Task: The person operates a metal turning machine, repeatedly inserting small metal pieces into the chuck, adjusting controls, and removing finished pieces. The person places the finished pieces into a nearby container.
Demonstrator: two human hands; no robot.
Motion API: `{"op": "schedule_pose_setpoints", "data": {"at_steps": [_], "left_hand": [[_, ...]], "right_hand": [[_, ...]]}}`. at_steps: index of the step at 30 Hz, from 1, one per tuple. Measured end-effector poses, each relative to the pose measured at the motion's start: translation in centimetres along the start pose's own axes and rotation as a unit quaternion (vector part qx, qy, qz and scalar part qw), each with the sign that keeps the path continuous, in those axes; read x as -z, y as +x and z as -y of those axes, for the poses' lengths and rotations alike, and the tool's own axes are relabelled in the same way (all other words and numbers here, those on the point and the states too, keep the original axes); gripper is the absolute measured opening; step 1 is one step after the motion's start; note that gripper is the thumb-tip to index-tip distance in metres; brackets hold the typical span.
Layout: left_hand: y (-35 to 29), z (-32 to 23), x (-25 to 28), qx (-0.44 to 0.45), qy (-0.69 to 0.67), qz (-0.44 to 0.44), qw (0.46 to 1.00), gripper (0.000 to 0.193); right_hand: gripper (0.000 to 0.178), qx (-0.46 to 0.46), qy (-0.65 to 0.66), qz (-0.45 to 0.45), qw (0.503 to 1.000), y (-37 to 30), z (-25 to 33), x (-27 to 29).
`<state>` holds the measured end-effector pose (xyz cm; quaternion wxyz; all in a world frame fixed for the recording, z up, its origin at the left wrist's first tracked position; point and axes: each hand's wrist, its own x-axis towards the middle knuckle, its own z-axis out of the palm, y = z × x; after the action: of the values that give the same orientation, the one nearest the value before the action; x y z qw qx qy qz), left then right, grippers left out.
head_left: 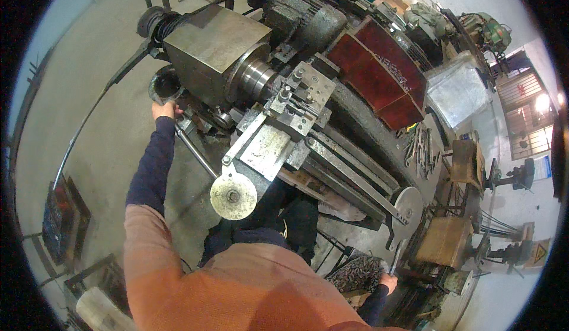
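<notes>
My left hand (166, 110) is closed at the lower rim of a dark, round, cup-like container (168, 83), beside the lathe's headstock (216, 37). Just below that hand runs a metal rod (195, 150). At the lower right, my right hand (388, 282) grips the end of a metal lever handle (396, 257), which reaches up to a round plate (409, 208) at the end of the slide bars. Between my hands lie the bright chuck (258, 79), the tool block (300, 96) with bolts on top, and another round metal disc (233, 196) on an arm.
A dark red tray (382, 73) holding small metal pieces sits behind the machine, near several wrenches (422, 150). Dark metal parts (358, 273) are heaped beside my right hand. A motor (303, 19) stands at the back. A pedal-like box (58, 221) lies on the floor at left.
</notes>
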<state>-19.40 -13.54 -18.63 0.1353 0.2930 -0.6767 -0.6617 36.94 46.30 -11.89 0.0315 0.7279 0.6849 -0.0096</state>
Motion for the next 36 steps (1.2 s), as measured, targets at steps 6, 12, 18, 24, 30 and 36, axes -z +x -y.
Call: {"op": "schedule_pose_setpoints", "data": {"at_steps": [6, 12, 18, 24, 30, 36], "left_hand": [[3.2, 3.1, 1.3, -0.037, 0.055, 0.006, 0.998, 0.032], [6.8, 4.6, 1.5, -0.099, 0.244, 0.035, 0.964, 0.025], [5.7, 4.5, 1.9, -0.256, 0.135, 0.126, 0.949, 0.015], [7.1, 4.9, 2.8, -0.192, 0.096, 0.167, 0.962, 0.018], [13.5, 8.7, 6.7, -0.142, 0.023, 0.174, 0.974, 0.040], [14.1, 12.0, 9.7, -0.283, 0.430, 0.106, 0.851, 0.050]], "right_hand": [[0.045, 0.038, 0.010, -0.010, 0.999, 1.7, -0.7, -1.3], [0.028, 0.150, -0.028, 0.021, 0.988, 13.5, -2.9, -1.8], [0.037, 0.068, -0.143, -0.053, 0.986, 18.2, 1.5, 0.0], [0.041, 0.041, -0.099, -0.047, 0.993, 18.4, 1.2, -0.7], [0.051, 0.095, -0.036, -0.175, 0.979, 13.7, -0.6, -2.8], [0.060, 0.222, 0.137, -0.256, 0.931, 6.9, -3.5, -7.2]]}}
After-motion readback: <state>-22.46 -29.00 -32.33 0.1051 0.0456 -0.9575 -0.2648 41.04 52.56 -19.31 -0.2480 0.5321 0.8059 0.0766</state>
